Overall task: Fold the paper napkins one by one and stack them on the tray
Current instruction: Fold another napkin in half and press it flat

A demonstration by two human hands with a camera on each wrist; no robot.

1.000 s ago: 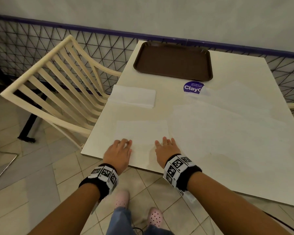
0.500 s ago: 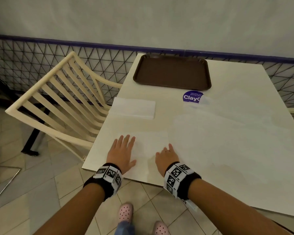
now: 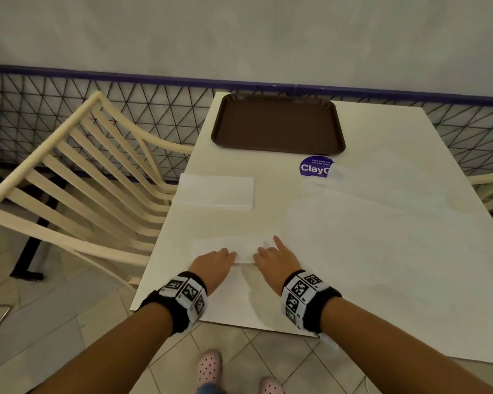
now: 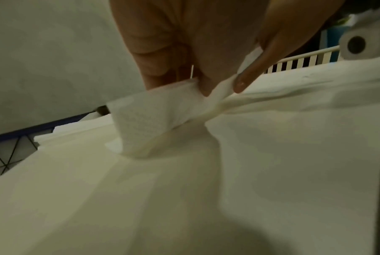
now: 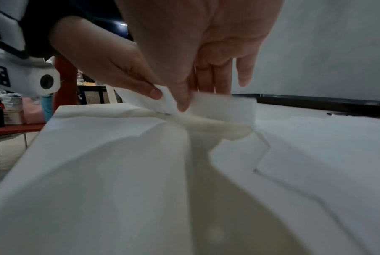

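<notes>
Where both palms were pressed flat half a second ago, the near edge of the paper napkin (image 3: 234, 248) at the near desk (image 3: 382, 251) edge is now pinched by left hand (image 3: 212, 265) and right hand (image 3: 276, 261) fingers, so the first fold is judged begun, the far brown tray (image 3: 278, 123) holding nothing.

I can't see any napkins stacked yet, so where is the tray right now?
In the head view the brown tray sits at the far end of the table, near the wire fence, beyond the napkin pile and beside the purple sticker.
</notes>
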